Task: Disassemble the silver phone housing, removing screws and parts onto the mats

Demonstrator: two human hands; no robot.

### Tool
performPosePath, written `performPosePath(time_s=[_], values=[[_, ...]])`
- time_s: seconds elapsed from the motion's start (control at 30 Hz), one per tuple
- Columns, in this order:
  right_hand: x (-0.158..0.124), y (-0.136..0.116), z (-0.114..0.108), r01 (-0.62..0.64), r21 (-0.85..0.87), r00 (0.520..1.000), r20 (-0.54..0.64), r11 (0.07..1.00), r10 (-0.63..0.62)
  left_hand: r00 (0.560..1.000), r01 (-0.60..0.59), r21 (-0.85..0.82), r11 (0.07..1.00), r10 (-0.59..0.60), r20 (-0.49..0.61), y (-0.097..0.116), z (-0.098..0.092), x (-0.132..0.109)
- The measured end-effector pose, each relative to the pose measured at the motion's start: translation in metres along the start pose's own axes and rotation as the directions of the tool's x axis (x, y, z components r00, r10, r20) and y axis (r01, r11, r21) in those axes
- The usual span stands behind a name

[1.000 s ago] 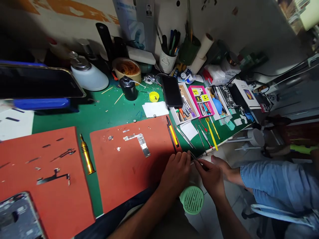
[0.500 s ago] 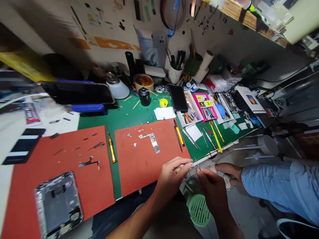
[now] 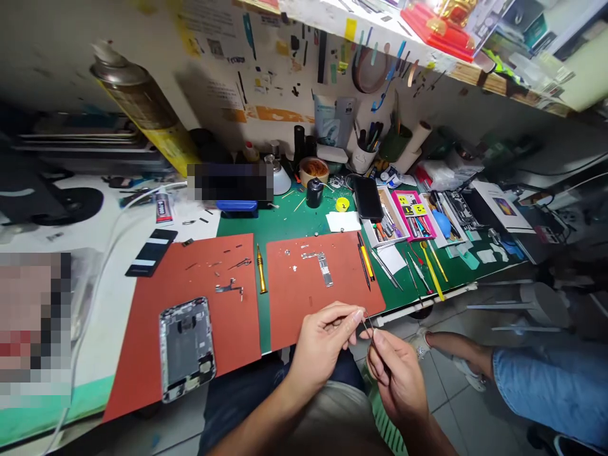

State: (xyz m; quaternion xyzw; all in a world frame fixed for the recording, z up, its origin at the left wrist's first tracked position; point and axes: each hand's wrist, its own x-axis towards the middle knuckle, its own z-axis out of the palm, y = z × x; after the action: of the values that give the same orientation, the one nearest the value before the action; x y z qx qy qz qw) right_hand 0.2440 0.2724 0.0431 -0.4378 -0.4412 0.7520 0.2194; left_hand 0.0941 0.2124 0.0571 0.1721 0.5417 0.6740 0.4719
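Note:
My right hand is closed around a pair of thin metal tweezers, whose tips point up toward the other hand. My left hand is closed in a pinch at the tweezer tips; whatever lies between its thumb and forefinger is too small to make out. Both hands hover in front of the bench edge, above my lap. Behind them on a red mat lies a phone logic board with several tiny parts around it. An opened phone housing rests on the left red mat below a flex cable.
A gold screwdriver lies between the mats. Further right are a yellow pen-like tool, yellow tweezers and trays of tools. A black phone leans on one tray. A person in denim shorts is at the right.
The view has swung left, bringing more of the white tabletop and spray can into sight. My hands stay close together, with the tweezers still held at the left fingertips.

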Motion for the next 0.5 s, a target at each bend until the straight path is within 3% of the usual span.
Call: performPosePath(time_s=[0.3,0.5], values=[[-0.0005,-0.0042,0.0109,-0.155,0.246,0.971,0.214,0.957,0.102,1.0,-0.007,-0.015,1.0,0.007,-0.002,0.0073,-0.0075,-0.0073],[0.0017,-0.0004,0.0118,-0.22,0.3,0.945,0.303,0.928,0.125,1.0,0.015,-0.016,1.0,-0.015,-0.014,0.0088,-0.0099,-0.0083]])
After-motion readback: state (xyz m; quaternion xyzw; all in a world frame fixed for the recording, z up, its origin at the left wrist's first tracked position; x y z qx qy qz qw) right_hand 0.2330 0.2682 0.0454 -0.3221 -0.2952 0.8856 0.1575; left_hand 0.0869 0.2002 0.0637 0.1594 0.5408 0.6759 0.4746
